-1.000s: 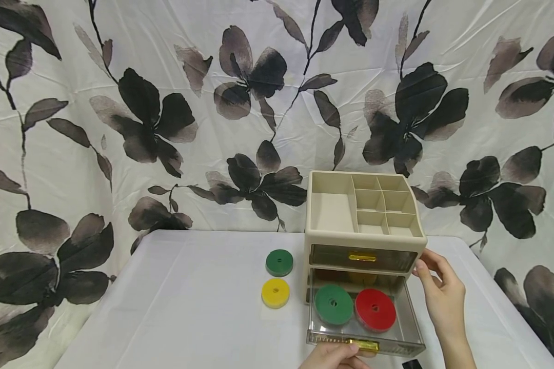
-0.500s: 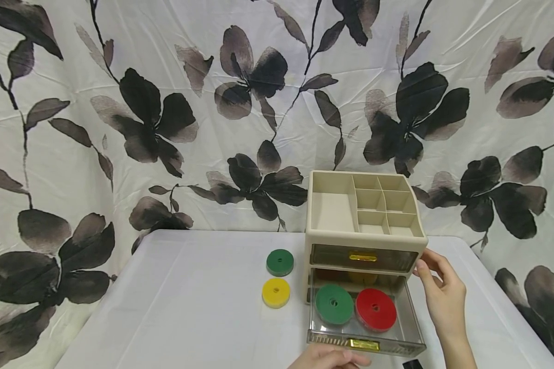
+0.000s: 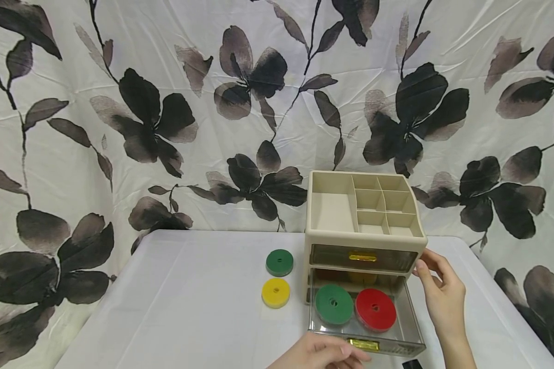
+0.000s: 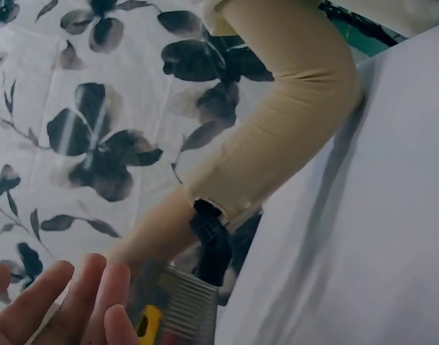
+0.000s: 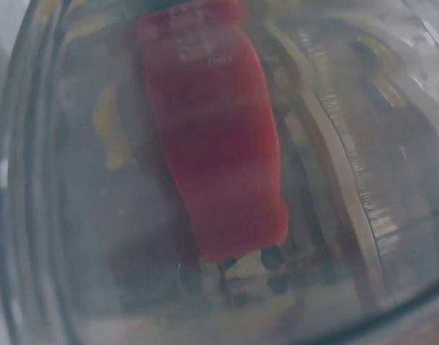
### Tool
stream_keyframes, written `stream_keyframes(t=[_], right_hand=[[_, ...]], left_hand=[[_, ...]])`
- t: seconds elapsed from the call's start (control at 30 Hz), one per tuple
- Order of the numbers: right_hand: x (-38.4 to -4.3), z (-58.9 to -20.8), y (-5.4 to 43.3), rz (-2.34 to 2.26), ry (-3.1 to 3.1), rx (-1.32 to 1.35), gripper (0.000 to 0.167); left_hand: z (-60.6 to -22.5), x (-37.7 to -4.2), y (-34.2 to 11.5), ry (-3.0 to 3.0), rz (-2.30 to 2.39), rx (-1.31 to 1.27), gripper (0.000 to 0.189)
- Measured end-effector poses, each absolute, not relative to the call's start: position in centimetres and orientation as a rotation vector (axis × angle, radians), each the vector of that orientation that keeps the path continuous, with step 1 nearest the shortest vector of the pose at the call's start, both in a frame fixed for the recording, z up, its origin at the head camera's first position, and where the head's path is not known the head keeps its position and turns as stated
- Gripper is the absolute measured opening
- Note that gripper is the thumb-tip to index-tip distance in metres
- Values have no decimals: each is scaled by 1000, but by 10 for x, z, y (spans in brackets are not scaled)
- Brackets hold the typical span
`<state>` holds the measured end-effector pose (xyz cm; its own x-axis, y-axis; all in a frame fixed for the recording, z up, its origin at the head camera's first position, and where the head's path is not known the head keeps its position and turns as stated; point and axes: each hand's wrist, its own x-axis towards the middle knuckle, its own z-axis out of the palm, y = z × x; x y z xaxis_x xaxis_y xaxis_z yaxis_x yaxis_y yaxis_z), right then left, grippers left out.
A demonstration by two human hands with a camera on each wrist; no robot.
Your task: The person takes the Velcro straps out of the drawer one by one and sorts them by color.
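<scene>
A cream desktop organizer (image 3: 332, 205) stands on the table with its lower clear drawer (image 3: 408, 328) pulled out. Inside that drawer lie a green disc (image 3: 334, 304) and a red disc (image 3: 375, 310), flat and side by side. My left hand (image 3: 320, 353) is at the drawer's front left, its fingers loosely bent beside the gold handle (image 3: 363, 344) and holding nothing. In the left wrist view, its fingers (image 4: 82, 302) are spread near the drawer. My right hand (image 3: 443, 292) rests against the organizer's right side. The right wrist view shows the red disc (image 5: 219, 144) through clear plastic.
A smaller green disc (image 3: 279, 263) and a yellow disc (image 3: 275, 292) lie on the white table (image 3: 189, 297) left of the organizer. The upper drawer (image 3: 337, 258) is closed. A black object (image 3: 412, 364) shows at the bottom edge. Floral cloth (image 3: 277, 102) hangs behind.
My left hand has let go of the gold handle and shifted slightly left and up along the drawer front. My right hand, the drawer and the discs have not moved.
</scene>
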<state>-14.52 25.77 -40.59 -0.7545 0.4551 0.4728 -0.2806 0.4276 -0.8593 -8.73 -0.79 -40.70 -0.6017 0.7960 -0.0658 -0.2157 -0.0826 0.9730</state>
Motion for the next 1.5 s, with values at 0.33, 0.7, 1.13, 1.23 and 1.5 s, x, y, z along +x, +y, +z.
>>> stream_keyframes(t=[0.33, 0.7, 1.13, 1.23, 1.5], right_hand=[[-146, -406, 259, 1375, -1993, -130, 29], [-146, -405, 258, 1393, -1983, -132, 28], [-146, -405, 258, 1400, -1981, -131, 27], [-146, -406, 258, 1396, -1985, -130, 27], [-146, -406, 258, 1383, -1993, -130, 27]], left_hand=[[-373, -103, -12, 1547, 1669, 800, 44], [-360, -128, -2, 1728, 1680, 867, 36], [-366, -157, 9, 2160, 1495, 1011, 26], [-368, -159, 10, 2271, 1370, 1124, 29], [-369, -163, 10, 2589, 969, 1410, 34]])
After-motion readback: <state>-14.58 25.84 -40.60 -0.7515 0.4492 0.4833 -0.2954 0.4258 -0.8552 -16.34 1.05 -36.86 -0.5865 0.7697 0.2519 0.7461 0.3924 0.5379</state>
